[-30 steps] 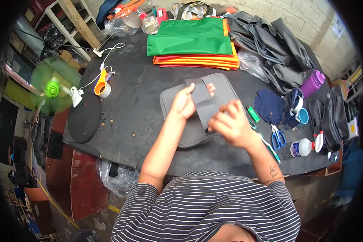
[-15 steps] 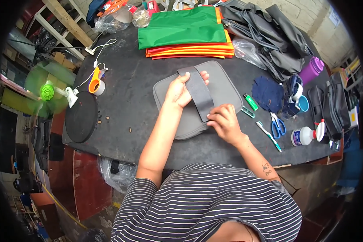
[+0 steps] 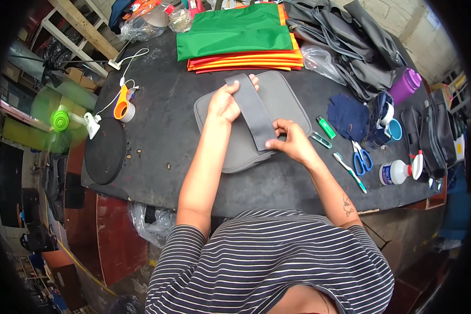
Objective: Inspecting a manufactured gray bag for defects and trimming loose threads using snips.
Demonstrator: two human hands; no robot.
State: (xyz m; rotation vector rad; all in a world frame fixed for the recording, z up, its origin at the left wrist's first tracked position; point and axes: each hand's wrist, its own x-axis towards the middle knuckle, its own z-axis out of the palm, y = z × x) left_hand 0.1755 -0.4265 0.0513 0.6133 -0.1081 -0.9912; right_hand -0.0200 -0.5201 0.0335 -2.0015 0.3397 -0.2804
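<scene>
Two hands work over a grey padded pouch [image 3: 246,141] lying in the middle of my dark desk [image 3: 162,131]. Starting at the far left, a small green fan [image 3: 60,120] stands just off the desk edge, with a round black disc [image 3: 104,150] lying flat beside it and an orange tape dispenser [image 3: 121,107] a little further back. Moving across, my left hand [image 3: 226,102] presses down on the upper end of a dark grey strap [image 3: 256,116], thumb and fingers [image 3: 254,81] closed on its top edge. The strap runs diagonally down across the pouch. My right hand [image 3: 293,141] pinches the strap's lower end, fingers shut on it near the pouch's lower right edge. Behind the pouch sits a stack of folded green and orange fabric [image 3: 235,34]. Further right I see a green lighter [image 3: 326,127], a toothbrush [image 3: 350,171], blue-handled scissors [image 3: 360,159], a white spray bottle [image 3: 400,171] and a purple bottle [image 3: 405,86], all well apart from my hands.
</scene>
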